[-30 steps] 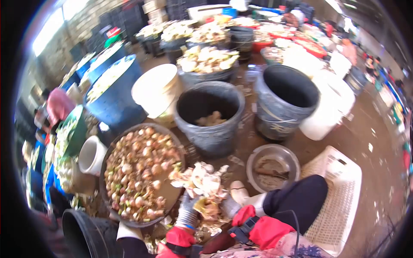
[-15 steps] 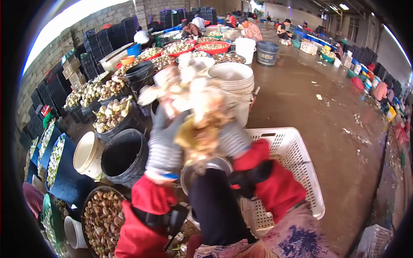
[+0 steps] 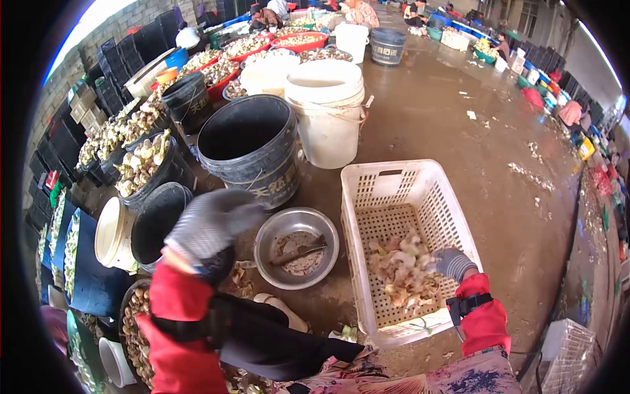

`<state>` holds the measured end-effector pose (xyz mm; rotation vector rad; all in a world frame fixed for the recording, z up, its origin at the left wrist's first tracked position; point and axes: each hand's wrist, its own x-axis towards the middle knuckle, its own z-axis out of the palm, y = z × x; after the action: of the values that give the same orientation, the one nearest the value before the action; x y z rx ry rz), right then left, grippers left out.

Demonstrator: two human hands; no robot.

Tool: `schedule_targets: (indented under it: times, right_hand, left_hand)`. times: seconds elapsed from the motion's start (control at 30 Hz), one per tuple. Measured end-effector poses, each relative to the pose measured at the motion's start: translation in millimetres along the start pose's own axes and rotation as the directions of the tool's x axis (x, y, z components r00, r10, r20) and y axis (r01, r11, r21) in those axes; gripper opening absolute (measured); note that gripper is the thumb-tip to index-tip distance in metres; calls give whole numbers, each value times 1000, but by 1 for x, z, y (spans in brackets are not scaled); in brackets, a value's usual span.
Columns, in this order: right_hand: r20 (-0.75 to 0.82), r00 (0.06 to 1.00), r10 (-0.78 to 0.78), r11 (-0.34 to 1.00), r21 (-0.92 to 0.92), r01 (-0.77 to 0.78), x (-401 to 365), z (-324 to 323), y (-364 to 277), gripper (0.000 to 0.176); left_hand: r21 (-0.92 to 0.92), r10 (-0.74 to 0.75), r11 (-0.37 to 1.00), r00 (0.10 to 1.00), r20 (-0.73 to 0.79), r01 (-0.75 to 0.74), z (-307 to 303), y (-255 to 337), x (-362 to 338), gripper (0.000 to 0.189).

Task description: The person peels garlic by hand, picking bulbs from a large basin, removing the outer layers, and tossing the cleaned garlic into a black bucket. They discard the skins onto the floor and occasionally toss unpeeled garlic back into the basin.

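Observation:
My left hand, in a grey glove, is raised left of the metal bowl; motion smears its fingers, and I see nothing held in it. A knife with a brown handle lies in the bowl over dirty residue. Inside the white perforated basket, my right hand, in a striped grey glove, reaches the right edge of a heap of papery peelings. Its fingers look curled on the peelings, with their tips partly hidden.
A black bucket and stacked white buckets stand ahead of the bowl. Tubs of bulbs line the left side. Wet floor stretches ahead and right of the basket. Several people sit farther back.
My hands have parted from a blurred bunch of pale, papery material. The left has swung left, the right down into the basket, where a heap now lies. The view has tilted down.

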<state>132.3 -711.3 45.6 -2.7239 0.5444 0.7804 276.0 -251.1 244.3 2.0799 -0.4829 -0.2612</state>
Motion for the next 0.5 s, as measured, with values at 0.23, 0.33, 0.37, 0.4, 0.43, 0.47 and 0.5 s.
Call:
schedule_targets:
  times: [0.23, 0.33, 0.37, 0.4, 0.43, 0.47, 0.5]
  right_hand:
    - [-567, 802, -189, 466, 667, 581, 1, -26, -145, 34]
    - [-636, 659, -401, 378, 540, 752, -7, -13, -237, 28]
    - [-590, 668, -453, 356, 567, 743, 8, 12, -263, 25]
    - [-542, 672, -506, 335, 594, 731, 27, 45, -287, 22]
    - [-287, 790, -542, 360, 771, 526, 44, 76, -314, 23]
    - [-8, 825, -565, 399, 872, 282, 60, 102, -337, 24]
    - [73, 796, -601, 551, 759, 347, 68, 118, -356, 28]
  left_hand:
    - [-237, -300, 951, 787, -538, 201, -124, -128, -143, 27]
    - [448, 55, 858, 821, -568, 253, -108, -167, -212, 17]
    - [314, -117, 880, 805, -582, 355, -109, -224, -253, 19]
    - [684, 39, 643, 876, -480, 346, -89, -221, -272, 17]
    - [503, -95, 741, 811, -577, 445, -61, -212, -283, 15]
    - [121, -395, 822, 711, -581, 556, -45, -224, -303, 18]
    - [727, -137, 567, 915, -381, 387, -39, -271, -343, 19]
